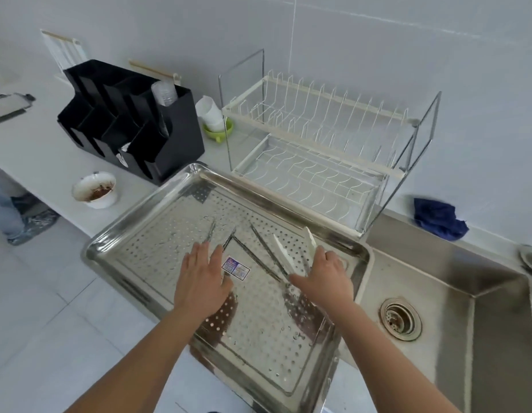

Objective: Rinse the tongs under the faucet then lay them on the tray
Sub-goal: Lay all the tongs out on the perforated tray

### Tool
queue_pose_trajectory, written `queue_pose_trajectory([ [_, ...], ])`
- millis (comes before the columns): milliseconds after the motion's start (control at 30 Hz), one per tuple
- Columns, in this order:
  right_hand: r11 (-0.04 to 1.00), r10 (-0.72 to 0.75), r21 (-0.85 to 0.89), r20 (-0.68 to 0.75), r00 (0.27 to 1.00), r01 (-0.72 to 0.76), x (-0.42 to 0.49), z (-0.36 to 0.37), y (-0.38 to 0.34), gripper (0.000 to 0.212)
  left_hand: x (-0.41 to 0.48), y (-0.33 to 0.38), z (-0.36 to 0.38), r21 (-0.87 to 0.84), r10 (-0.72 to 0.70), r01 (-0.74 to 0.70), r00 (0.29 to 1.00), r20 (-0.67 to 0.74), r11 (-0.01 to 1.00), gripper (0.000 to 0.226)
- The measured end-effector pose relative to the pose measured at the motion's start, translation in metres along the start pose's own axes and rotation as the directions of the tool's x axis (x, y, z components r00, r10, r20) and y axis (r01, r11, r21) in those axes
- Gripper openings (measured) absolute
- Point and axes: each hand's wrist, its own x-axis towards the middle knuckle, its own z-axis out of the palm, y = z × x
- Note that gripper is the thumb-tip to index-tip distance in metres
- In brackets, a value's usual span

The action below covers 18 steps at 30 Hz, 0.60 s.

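A perforated steel tray point(157, 234) lies on the counter left of the sink. My left hand point(202, 275) is spread flat over one pair of metal tongs point(210, 232); only the two tips show beyond my fingertips. A second pair of metal tongs point(260, 248) lies in a V at the tray's middle. My right hand point(324, 275) is curled around white-tipped tongs point(285, 256), whose arms point away from me just above the tray's right side. The faucet is out of view.
The steel sink point(455, 281) with its drain point(400, 318) is at the right. A wire dish rack point(318, 138) stands behind the tray and a black organizer point(133, 123) to its left. A soiled white bowl point(95, 189) and a blue cloth point(439, 219) sit on the counter.
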Motion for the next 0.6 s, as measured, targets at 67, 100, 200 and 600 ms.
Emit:
queue_pose_trajectory([
  [67,1.000,0.020,-0.005,0.000,1.000,-0.020,0.004,0.008,-0.003,0.107,0.010,-0.007,0.003,-0.004,-0.006,0.006,0.999,0.034,1.000,0.072],
  [100,0.999,0.038,-0.002,-0.002,0.999,-0.038,0.004,0.012,-0.004,0.108,0.014,-0.010,0.004,-0.002,-0.010,0.010,0.999,0.049,1.000,0.071],
  [200,0.995,0.103,-0.006,-0.021,0.994,-0.103,0.002,0.025,-0.011,0.108,0.035,-0.021,0.005,0.025,0.004,-0.005,0.999,0.050,1.000,0.071],
  [600,0.893,0.450,0.054,-0.110,0.886,-0.447,0.001,0.044,-0.043,0.120,0.102,-0.066,0.013,-0.069,0.226,-0.218,0.962,0.156,0.974,0.084],
])
